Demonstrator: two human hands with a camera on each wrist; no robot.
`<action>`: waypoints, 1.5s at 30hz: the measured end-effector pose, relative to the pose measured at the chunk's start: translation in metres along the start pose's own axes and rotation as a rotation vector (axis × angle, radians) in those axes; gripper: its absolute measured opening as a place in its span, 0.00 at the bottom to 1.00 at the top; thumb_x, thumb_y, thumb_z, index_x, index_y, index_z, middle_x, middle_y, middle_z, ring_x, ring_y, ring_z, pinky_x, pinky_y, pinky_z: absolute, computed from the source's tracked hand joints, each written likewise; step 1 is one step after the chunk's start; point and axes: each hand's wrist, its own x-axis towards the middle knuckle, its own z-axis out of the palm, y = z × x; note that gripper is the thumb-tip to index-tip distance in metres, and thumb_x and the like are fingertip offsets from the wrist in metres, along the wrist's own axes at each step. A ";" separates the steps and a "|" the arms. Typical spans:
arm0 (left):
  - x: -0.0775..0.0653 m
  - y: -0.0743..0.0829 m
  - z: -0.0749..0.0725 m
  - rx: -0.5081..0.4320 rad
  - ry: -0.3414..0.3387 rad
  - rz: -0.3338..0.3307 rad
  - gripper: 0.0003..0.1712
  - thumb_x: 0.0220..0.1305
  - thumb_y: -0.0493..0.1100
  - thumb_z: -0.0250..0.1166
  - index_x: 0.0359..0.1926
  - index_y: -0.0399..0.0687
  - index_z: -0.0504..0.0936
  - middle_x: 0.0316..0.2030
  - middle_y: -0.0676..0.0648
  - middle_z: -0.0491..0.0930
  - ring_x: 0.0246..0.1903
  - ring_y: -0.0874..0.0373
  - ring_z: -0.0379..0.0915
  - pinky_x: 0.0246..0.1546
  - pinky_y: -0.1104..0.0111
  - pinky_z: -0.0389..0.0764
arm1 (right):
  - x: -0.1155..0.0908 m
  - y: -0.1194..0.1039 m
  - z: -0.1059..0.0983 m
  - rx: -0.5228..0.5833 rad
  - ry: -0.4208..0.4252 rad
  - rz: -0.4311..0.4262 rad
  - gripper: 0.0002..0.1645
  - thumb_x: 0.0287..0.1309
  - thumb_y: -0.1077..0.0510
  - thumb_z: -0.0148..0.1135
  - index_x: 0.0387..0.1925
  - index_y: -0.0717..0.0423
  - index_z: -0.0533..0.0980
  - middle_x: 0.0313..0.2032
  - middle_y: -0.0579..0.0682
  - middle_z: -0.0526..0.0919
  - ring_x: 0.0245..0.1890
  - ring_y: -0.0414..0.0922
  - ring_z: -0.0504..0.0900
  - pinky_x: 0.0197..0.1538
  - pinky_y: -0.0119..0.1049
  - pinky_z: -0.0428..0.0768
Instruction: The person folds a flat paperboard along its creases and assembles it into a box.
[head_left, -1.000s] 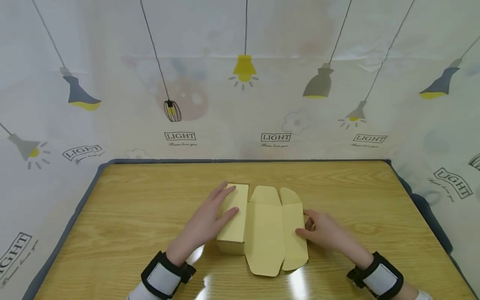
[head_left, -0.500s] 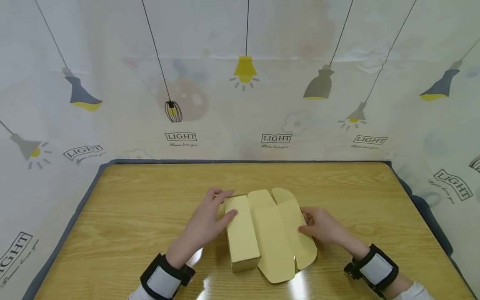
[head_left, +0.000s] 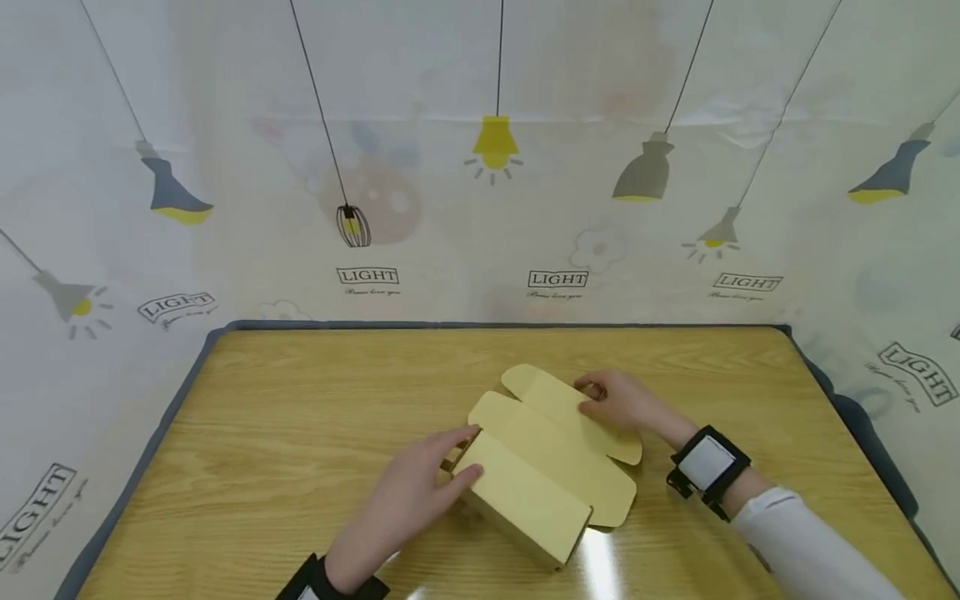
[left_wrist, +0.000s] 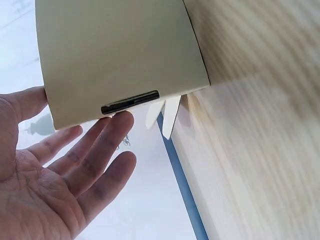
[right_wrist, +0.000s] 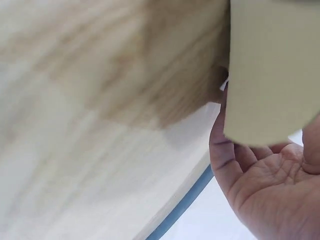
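A pale yellow cardboard box (head_left: 528, 492) lies turned at an angle on the table, its long lid panel (head_left: 562, 429) and side flaps spread out to the far right. My left hand (head_left: 408, 492) holds the box's far left end, thumb on the top face and fingers curled at the end. The left wrist view shows those fingers (left_wrist: 117, 130) at the edge beside a dark slot (left_wrist: 130, 102) in the cardboard. With thumb and fingers, my right hand (head_left: 618, 400) pinches the outer flap (head_left: 551, 387); the right wrist view has fingers behind this flap (right_wrist: 270, 75).
The wooden table (head_left: 315, 400) has a dark grey border along its far edge (head_left: 420, 325). A white cloth backdrop (head_left: 435, 167) printed with lamps rises behind and on both sides. Each wrist wears a black strap (head_left: 708, 462).
The box has swung counterclockwise from straight to a slant, its near end going right. My right hand has moved up and slightly left with the flap; my left hand has come nearer.
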 end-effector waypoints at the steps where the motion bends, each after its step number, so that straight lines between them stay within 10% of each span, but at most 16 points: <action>1: -0.003 0.001 0.002 -0.011 -0.007 0.006 0.28 0.74 0.51 0.67 0.70 0.49 0.78 0.59 0.45 0.86 0.44 0.54 0.88 0.43 0.65 0.87 | 0.002 0.000 -0.001 -0.006 -0.002 -0.003 0.25 0.71 0.59 0.63 0.65 0.67 0.77 0.42 0.55 0.84 0.36 0.44 0.75 0.42 0.37 0.74; 8: -0.002 0.003 0.005 -0.119 -0.033 -0.028 0.27 0.75 0.53 0.66 0.69 0.50 0.78 0.56 0.45 0.88 0.45 0.52 0.90 0.39 0.66 0.87 | -0.002 0.005 -0.006 -0.015 0.029 -0.020 0.29 0.71 0.53 0.64 0.65 0.69 0.76 0.48 0.63 0.86 0.45 0.51 0.84 0.47 0.45 0.83; 17: 0.024 -0.021 0.002 -0.217 0.076 -0.180 0.25 0.75 0.48 0.65 0.68 0.44 0.79 0.65 0.39 0.82 0.58 0.41 0.85 0.57 0.46 0.87 | -0.058 0.023 -0.002 0.014 0.056 0.093 0.40 0.70 0.47 0.67 0.67 0.75 0.71 0.41 0.57 0.85 0.38 0.45 0.81 0.36 0.34 0.78; 24: 0.029 -0.035 0.006 -0.190 -0.017 -0.219 0.34 0.76 0.49 0.64 0.75 0.39 0.70 0.71 0.31 0.74 0.65 0.33 0.78 0.64 0.40 0.81 | -0.086 0.020 0.010 0.206 -0.030 0.124 0.23 0.70 0.49 0.67 0.51 0.67 0.79 0.34 0.51 0.87 0.29 0.40 0.83 0.30 0.31 0.82; 36: 0.042 -0.039 0.020 -0.278 -0.044 -0.225 0.35 0.75 0.49 0.65 0.74 0.35 0.69 0.65 0.29 0.79 0.61 0.37 0.82 0.60 0.45 0.84 | -0.077 0.008 0.024 0.261 0.023 0.101 0.15 0.69 0.59 0.65 0.50 0.67 0.80 0.34 0.53 0.86 0.27 0.40 0.82 0.28 0.31 0.83; 45: 0.042 -0.044 0.023 -0.332 0.057 -0.261 0.32 0.76 0.43 0.63 0.75 0.36 0.69 0.59 0.29 0.81 0.57 0.35 0.84 0.51 0.50 0.89 | -0.062 -0.002 0.023 0.265 0.079 0.078 0.10 0.69 0.60 0.64 0.43 0.66 0.77 0.42 0.60 0.85 0.35 0.42 0.86 0.31 0.32 0.82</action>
